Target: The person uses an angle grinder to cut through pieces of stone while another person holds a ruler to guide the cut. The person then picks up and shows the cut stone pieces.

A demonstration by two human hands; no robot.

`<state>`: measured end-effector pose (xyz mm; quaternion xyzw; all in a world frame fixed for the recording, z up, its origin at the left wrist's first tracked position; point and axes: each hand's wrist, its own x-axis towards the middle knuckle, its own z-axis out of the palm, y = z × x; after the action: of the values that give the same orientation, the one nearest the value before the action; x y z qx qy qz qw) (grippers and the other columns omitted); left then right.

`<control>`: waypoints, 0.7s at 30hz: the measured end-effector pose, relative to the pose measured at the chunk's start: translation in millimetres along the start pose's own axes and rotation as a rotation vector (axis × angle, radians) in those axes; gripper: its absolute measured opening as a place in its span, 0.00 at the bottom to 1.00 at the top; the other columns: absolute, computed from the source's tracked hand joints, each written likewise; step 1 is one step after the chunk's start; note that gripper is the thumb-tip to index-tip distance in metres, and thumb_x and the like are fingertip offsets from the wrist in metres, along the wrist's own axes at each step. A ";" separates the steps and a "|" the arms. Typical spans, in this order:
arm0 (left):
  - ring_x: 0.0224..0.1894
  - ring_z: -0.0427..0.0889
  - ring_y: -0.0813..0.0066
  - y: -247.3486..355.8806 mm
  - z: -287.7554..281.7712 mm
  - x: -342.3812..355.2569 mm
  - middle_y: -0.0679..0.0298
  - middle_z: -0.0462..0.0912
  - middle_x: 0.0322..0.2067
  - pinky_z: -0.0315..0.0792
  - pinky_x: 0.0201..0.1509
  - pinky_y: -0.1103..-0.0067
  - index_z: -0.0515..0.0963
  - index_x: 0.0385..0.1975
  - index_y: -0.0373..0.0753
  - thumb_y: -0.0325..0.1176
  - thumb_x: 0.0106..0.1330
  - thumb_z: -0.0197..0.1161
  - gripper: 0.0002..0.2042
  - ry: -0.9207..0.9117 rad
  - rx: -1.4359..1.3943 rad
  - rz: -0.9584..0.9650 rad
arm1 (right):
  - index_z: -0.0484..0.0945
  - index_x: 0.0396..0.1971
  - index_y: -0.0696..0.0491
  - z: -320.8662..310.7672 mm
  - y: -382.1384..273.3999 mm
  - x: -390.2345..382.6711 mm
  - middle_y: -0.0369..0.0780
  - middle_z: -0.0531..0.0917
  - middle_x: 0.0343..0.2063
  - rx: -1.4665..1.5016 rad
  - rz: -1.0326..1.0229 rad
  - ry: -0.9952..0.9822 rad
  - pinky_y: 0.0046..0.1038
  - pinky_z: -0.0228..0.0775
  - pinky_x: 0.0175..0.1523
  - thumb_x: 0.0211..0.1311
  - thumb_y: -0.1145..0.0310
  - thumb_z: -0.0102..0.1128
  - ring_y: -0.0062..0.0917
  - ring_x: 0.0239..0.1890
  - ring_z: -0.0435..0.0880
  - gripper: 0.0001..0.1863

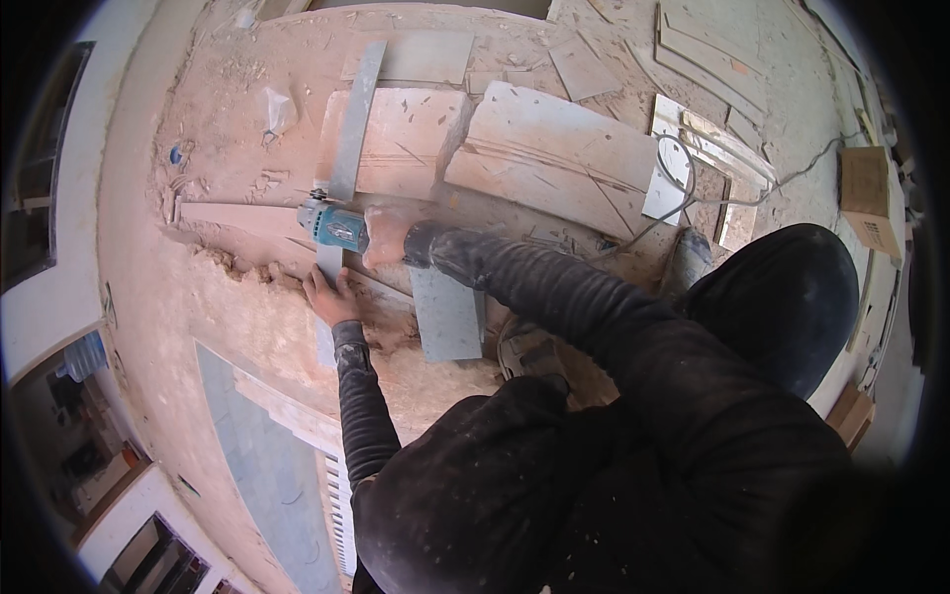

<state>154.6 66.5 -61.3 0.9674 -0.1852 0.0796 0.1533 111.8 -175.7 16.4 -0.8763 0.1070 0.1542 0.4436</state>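
A teal angle grinder [338, 228] with a grey metal head is in my right hand [386, 236], whose fingers wrap round its body. Its head rests over a long narrow grey tile strip [357, 119], and the disc cannot be made out. On the near part of that strip, my left hand [334, 300] grips across the width, thumb and fingers at opposite sides. Beneath the strip lie a pale board [247, 215] and dusty slabs. A wider grey tile piece [447, 315] lies just right of my left hand.
Two large dusty slabs [554, 148] lie beyond my hands, with shards on them. A grey cable [683, 203] loops at the right. Offcuts [584, 67] and debris cover the far floor. A cardboard box [871, 198] stands far right; a plastic bag [279, 111] lies far left.
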 end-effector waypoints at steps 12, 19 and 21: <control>0.52 0.73 0.44 8.5 -1.1 -1.8 0.44 0.72 0.50 0.69 0.56 0.62 0.71 0.56 0.30 0.43 0.60 0.67 0.29 -0.029 0.013 0.018 | 0.83 0.38 0.59 -9.9 -5.1 -17.1 0.52 0.84 0.40 -0.011 0.060 0.002 0.34 0.78 0.50 0.34 0.61 0.70 0.40 0.44 0.85 0.26; 0.52 0.73 0.44 9.5 -3.1 -3.4 0.45 0.72 0.49 0.69 0.56 0.62 0.71 0.56 0.31 0.42 0.59 0.67 0.29 -0.031 0.016 0.000 | 0.83 0.38 0.59 -16.8 -9.3 -31.8 0.51 0.84 0.42 -0.001 0.049 -0.013 0.33 0.76 0.53 0.37 0.62 0.68 0.39 0.48 0.84 0.25; 0.52 0.73 0.44 9.0 -2.3 -3.0 0.45 0.72 0.49 0.69 0.56 0.62 0.71 0.56 0.31 0.42 0.59 0.67 0.29 -0.028 0.014 0.010 | 0.83 0.38 0.59 -15.9 -8.5 -32.8 0.51 0.84 0.42 0.003 0.061 -0.005 0.33 0.76 0.53 0.38 0.62 0.68 0.39 0.48 0.84 0.24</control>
<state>148.1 60.3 -57.3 0.9685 -0.1916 0.0682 0.1435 86.9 -182.0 43.6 -0.8717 0.1329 0.1696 0.4401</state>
